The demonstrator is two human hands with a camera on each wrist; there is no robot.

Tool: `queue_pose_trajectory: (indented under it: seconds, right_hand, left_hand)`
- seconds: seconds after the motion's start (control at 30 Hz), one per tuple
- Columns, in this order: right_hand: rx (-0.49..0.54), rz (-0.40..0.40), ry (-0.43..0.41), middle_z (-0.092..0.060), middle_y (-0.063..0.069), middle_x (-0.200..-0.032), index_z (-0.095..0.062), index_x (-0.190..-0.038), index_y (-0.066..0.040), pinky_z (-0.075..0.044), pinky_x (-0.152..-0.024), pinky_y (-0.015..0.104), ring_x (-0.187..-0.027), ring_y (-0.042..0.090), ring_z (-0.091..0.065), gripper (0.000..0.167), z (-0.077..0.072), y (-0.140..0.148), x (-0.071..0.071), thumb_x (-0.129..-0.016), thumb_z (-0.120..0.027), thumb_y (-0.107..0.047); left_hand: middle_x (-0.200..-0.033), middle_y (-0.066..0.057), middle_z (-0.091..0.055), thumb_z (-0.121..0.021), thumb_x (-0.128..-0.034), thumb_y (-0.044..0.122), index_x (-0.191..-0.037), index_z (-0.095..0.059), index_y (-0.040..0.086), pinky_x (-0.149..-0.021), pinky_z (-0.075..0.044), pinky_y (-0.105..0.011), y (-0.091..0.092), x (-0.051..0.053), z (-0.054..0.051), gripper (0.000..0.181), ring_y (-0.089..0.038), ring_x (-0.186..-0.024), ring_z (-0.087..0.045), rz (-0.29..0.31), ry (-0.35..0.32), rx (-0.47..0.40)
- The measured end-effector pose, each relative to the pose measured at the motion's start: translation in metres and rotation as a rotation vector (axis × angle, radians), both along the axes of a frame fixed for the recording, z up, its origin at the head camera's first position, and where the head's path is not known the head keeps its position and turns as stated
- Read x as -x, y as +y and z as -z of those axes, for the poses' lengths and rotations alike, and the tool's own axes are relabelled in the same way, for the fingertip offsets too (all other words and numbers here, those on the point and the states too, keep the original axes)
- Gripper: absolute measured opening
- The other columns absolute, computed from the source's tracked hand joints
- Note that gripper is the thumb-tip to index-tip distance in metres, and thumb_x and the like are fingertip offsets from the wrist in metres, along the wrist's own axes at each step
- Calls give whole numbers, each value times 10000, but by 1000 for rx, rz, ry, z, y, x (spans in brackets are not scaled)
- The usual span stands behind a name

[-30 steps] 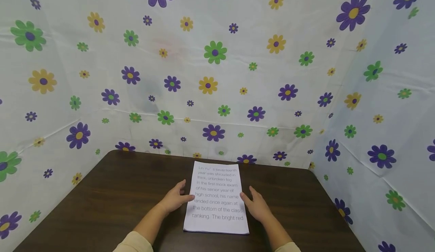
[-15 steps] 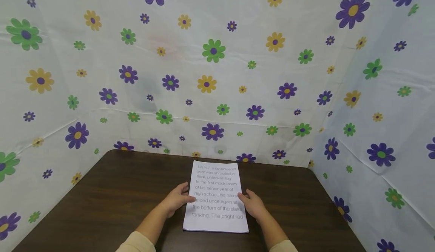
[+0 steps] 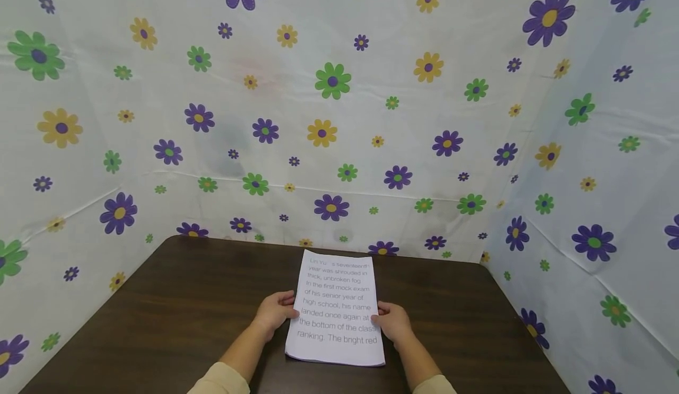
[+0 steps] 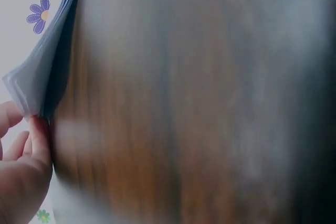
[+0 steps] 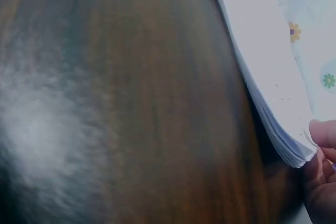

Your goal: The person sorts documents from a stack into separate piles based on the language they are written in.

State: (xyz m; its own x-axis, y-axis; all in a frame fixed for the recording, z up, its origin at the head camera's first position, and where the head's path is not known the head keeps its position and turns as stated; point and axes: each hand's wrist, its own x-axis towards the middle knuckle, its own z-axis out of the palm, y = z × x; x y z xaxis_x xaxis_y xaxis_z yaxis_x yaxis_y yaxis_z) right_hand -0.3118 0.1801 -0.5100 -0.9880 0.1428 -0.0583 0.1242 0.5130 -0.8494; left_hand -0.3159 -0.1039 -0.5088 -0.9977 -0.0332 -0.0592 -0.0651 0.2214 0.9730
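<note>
A stack of white printed sheets (image 3: 338,314) lies between my two hands in the head view, with lines of large English text facing up. My left hand (image 3: 274,314) pinches its left edge, thumb on top and fingers beneath. Opposite, my right hand (image 3: 394,321) grips the right edge the same way. The left wrist view shows the sheets' layered edge (image 4: 37,80) bent upward at the fingers of the left hand (image 4: 23,177). From the right wrist, the layered sheets (image 5: 270,66) rise off the wood at the right hand's thumb (image 5: 324,132). Fingertips under the stack are hidden.
The stack is over a dark brown wooden table (image 3: 185,305) with rounded far corners. White cloth walls (image 3: 339,134) printed with purple, green and yellow flowers enclose it at the back and on both sides. Light glares off the tabletop in the wrist views.
Both hands have come in from beside the stack and taken hold of its left and right edges. The stack has tilted slightly, its sides now lifted a little.
</note>
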Motion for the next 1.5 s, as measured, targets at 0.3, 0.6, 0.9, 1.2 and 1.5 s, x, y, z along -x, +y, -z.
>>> queue_pose_trajectory:
  seconds: [0.3,0.6,0.9,1.2,1.5]
  right_hand:
    - [8,112,44,-660,142,-921,-627,-1210,103,-534,-686,308,-805,197,-599,398,4,-6,-1,-828,-681,8]
    - [49,209,71,-716,191,-950,-711,-1060,65,-543,-682,341,-801,218,-645,253,2,-10,-3,-864,-670,-89]
    - [79,239,100,-696,136,-927,-730,-1009,15,-480,-652,285,-799,213,-609,204,1,-12,-6,-880,-678,-135]
    - [217,216,121,-690,116,-897,-680,-1064,28,-480,-639,265,-756,175,-602,245,-4,-12,-4,-907,-646,-158]
    - [250,195,97,-686,121,-963,-662,-1125,7,-474,-672,262,-797,186,-606,268,-12,-12,0,-939,-627,-184]
  left_hand:
    - [-1017,-260,-705,-687,-753,-87,-1197,-607,-148,-795,-586,-395,4,0,0,455,-265,-884,-691,-102,22,78]
    - [-992,-254,-720,-690,-775,-17,-1080,-680,-128,-815,-568,-424,7,-1,-1,325,-304,-909,-689,-149,45,92]
    - [-996,-241,-714,-707,-775,25,-1011,-722,-88,-807,-545,-434,8,-1,2,262,-332,-926,-652,-189,21,108]
    - [-986,-249,-715,-680,-762,8,-1015,-714,-103,-730,-550,-372,6,0,3,278,-295,-872,-660,-212,37,96]
    - [-994,-240,-721,-661,-817,-1,-1096,-678,-121,-796,-591,-410,2,1,-6,304,-237,-855,-686,-199,44,-1]
